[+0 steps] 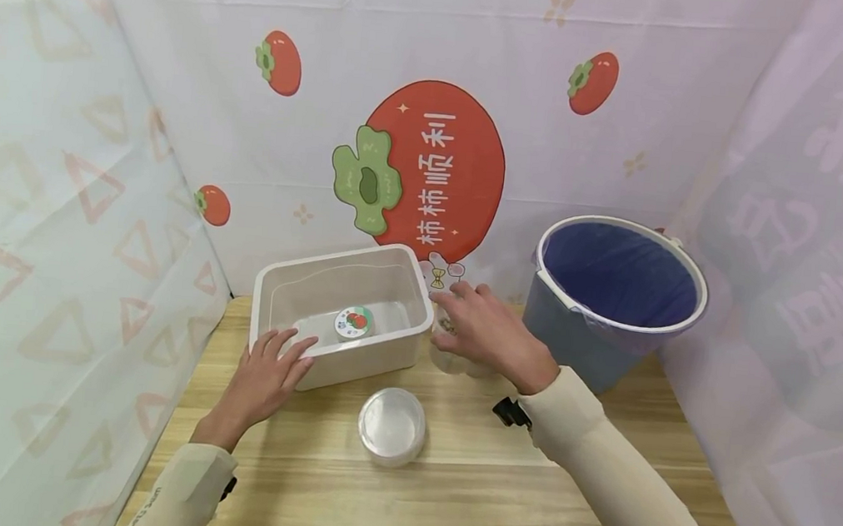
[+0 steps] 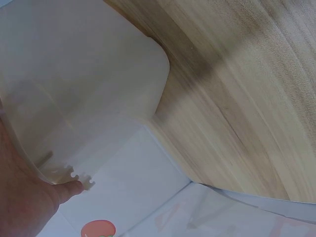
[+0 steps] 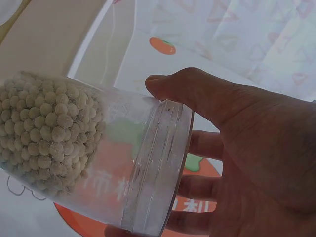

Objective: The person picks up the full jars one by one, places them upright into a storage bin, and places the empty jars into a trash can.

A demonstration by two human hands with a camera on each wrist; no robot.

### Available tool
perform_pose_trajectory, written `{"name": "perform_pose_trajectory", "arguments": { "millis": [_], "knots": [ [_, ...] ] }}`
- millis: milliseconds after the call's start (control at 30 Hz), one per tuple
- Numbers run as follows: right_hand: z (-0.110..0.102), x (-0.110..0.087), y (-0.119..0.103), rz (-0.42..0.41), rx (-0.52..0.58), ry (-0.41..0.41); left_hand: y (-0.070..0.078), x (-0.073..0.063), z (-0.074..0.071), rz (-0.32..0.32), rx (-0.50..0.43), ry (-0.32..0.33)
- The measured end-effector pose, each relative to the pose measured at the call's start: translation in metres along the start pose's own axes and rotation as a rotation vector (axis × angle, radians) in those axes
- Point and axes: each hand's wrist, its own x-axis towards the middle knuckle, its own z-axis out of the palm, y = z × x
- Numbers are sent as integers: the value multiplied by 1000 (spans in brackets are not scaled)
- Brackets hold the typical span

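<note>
In the head view my right hand (image 1: pixel 486 331) reaches down over a clear round jar (image 1: pixel 449 359) beside the white bin's right end. The right wrist view shows the jar (image 3: pixel 118 148) part-filled with small pale balls (image 3: pixel 47 126). The thumb of my right hand (image 3: pixel 256 143) lies against the side of its lid (image 3: pixel 160 168), and the fingers reach round the far side. My left hand (image 1: pixel 268 379) rests on the front left rim of the white bin (image 1: pixel 363 371), fingers spread. Inside the bin is a round lid with a persimmon picture (image 1: pixel 353 322).
A clear round container (image 1: pixel 392 426) stands on the wooden table (image 1: pixel 341 498), in front of the bin. At the back right is a blue-grey bucket (image 1: pixel 566 334) with a white rim and a liner. Printed curtains (image 1: pixel 311 145) enclose the table on three sides.
</note>
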Motion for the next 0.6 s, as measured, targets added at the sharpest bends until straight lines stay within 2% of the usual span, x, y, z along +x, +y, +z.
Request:
{"name": "perform_pose_trajectory", "arguments": {
  "millis": [600],
  "knots": [
    [-15, 28, -16, 42, 5, -78, -3, 0, 3, 5, -14, 4]
  ]
}}
